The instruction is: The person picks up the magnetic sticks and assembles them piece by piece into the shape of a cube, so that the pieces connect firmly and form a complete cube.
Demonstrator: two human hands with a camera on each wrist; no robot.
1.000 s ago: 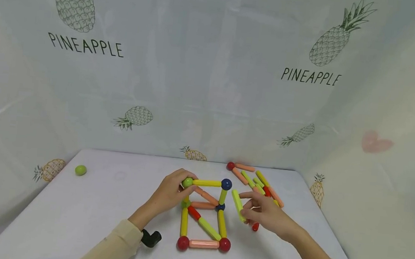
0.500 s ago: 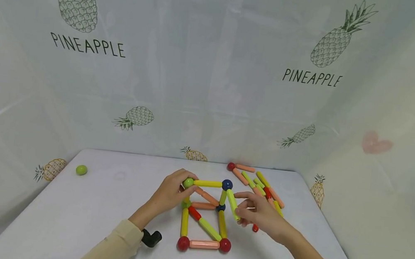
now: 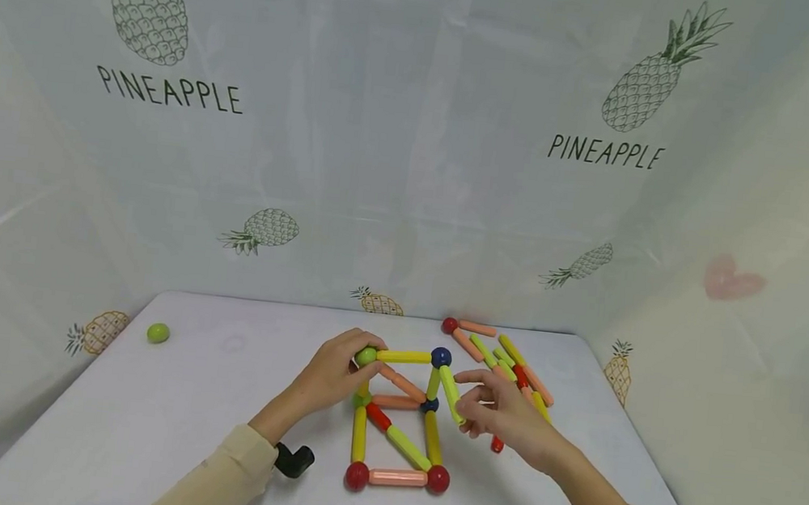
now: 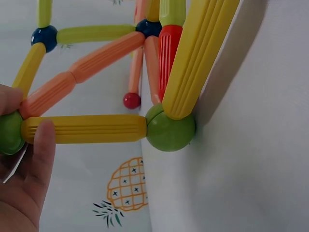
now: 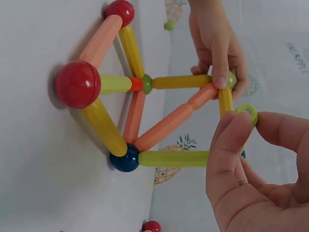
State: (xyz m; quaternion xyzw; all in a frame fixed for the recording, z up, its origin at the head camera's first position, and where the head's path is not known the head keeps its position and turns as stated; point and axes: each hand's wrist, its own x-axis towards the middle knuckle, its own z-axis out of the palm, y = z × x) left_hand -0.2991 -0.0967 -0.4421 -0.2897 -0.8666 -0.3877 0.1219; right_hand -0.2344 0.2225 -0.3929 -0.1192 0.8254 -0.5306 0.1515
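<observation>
A frame of magnetic rods and balls stands mid-table, its square base cornered by two red balls point(image 3: 357, 476) at the front, a green ball point(image 4: 170, 128) and a blue ball point(image 5: 125, 158) behind. From the rear pair rises an upright side, topped by a yellow rod point(image 3: 403, 356). My left hand point(image 3: 335, 368) grips the upper green ball point(image 3: 365, 356), one finger lying along a yellow upright point(image 4: 91, 129). My right hand point(image 3: 506, 417) pinches the lower end of a light green rod point(image 3: 450, 391). That rod slants down from the upper blue ball point(image 3: 441, 358), its upper end right at it.
Several loose rods point(image 3: 511, 364) lie in a heap at the back right, with a red ball point(image 3: 449, 325) beside them. One red piece point(image 3: 497, 444) lies below my right hand. A lone green ball point(image 3: 158, 333) sits at the back left, before a pineapple-print cloth point(image 3: 413, 164).
My right hand has moved left and brought the light green rod's upper end to the upper blue ball. My left hand keeps its grip on the green ball.
</observation>
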